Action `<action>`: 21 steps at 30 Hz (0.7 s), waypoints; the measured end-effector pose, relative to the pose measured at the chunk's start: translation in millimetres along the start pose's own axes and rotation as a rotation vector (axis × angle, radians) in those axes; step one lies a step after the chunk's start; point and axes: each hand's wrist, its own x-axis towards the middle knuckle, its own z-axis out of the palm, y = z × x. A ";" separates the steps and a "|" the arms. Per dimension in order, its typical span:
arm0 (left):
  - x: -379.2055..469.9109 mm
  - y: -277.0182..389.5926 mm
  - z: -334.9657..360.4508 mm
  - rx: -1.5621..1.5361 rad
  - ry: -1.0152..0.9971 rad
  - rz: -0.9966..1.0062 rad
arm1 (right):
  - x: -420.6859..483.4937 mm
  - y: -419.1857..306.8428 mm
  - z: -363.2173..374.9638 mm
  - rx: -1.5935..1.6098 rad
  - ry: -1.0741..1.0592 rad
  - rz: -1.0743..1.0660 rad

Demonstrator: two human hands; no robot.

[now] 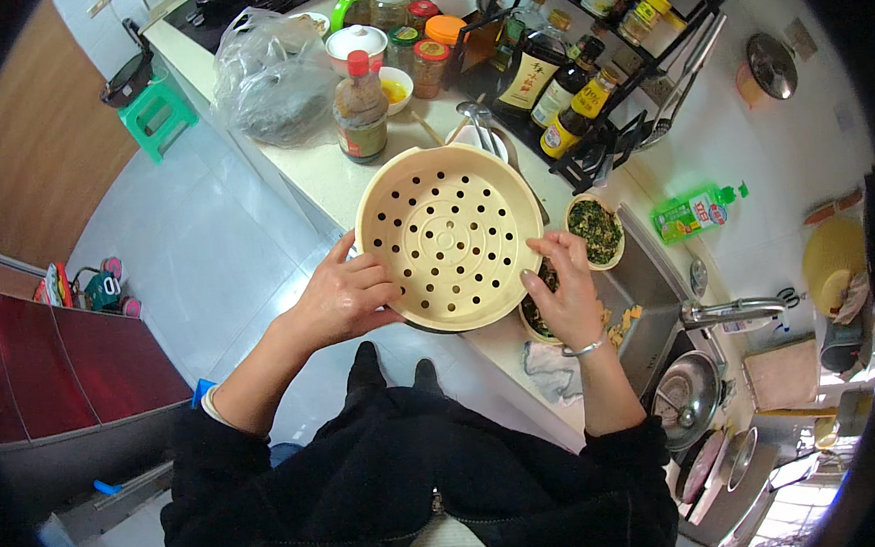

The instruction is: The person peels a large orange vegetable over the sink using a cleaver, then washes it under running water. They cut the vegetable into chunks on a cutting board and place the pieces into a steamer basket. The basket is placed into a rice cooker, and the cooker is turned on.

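A cream plastic steamer basket (446, 235) with a perforated bottom is held in front of me, partly over the counter edge. My left hand (348, 294) grips its lower left rim, with the fingers over the edge. On the right, my right hand (566, 288) holds the rim between thumb and fingers. Nothing lies inside the basket. A bowl of chopped greens (594, 230) stands just right of it, and a second bowl of greens (538, 316) is partly hidden behind my right hand and the basket.
Beyond the basket stand a sauce bottle (361, 116), a plastic bag (276, 88), jars and a black rack (468, 35) of bottles. To the right are a sink with a faucet (733, 310) and a metal pan (685, 397). A cloth (552, 372) lies near the counter's edge.
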 end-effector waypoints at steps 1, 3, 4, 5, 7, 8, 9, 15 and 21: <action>-2.0 1.7 -0.7 -0.051 -0.043 -0.033 | 0.3 1.6 7.2 -0.065 0.066 -0.078; -3.7 5.0 0.7 -0.089 -0.075 -0.072 | -0.2 5.2 16.6 -0.056 0.040 -0.019; -3.9 6.8 2.7 -0.057 -0.058 -0.065 | 0.1 6.3 21.7 -0.038 0.024 0.016; -4.1 8.4 4.8 -0.026 -0.042 -0.060 | 0.5 7.0 26.3 0.003 0.004 0.078; -3.5 10.0 9.4 0.007 -0.080 -0.101 | -0.8 6.7 33.4 -0.247 -0.002 -0.066; -2.5 10.9 11.9 0.027 -0.092 -0.112 | -0.7 6.6 36.8 -0.336 -0.009 -0.112; -1.2 11.8 13.6 0.047 -0.102 -0.122 | -1.1 7.2 38.0 -0.412 -0.023 -0.154; 14.0 38.4 13.9 0.024 0.312 -0.178 | -23.4 45.0 -0.9 -0.026 0.242 0.120; 42.6 109.9 79.0 -0.925 -0.212 -0.239 | -84.0 124.1 -29.4 -0.119 0.361 0.458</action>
